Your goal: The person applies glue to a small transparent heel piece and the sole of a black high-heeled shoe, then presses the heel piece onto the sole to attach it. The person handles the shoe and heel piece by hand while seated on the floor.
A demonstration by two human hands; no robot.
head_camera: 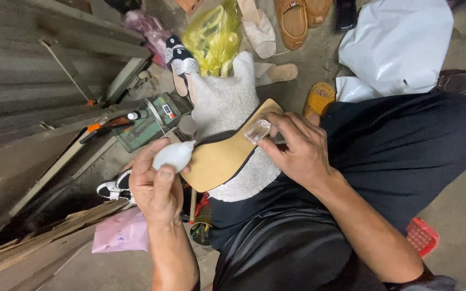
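Observation:
My left hand (155, 186) grips a small white squeeze bottle (173, 156), its tip pointing toward a tan shoe sole (222, 156) with a black edge. The sole lies across a white fluffy cloth (223, 102) on my lap. My right hand (295, 151) holds the sole's far end and pinches a clear block heel (257, 131) against it. My legs in black trousers (384, 156) fill the right side.
Sandals and slippers (292, 21) lie on the floor ahead, with a yellow plastic bag (211, 35) and a white bag (400, 43). A green toolbox (149, 126) with tools sits left. Wooden boards (33, 86), a pink bag (122, 234) and a red basket (422, 237) are nearby.

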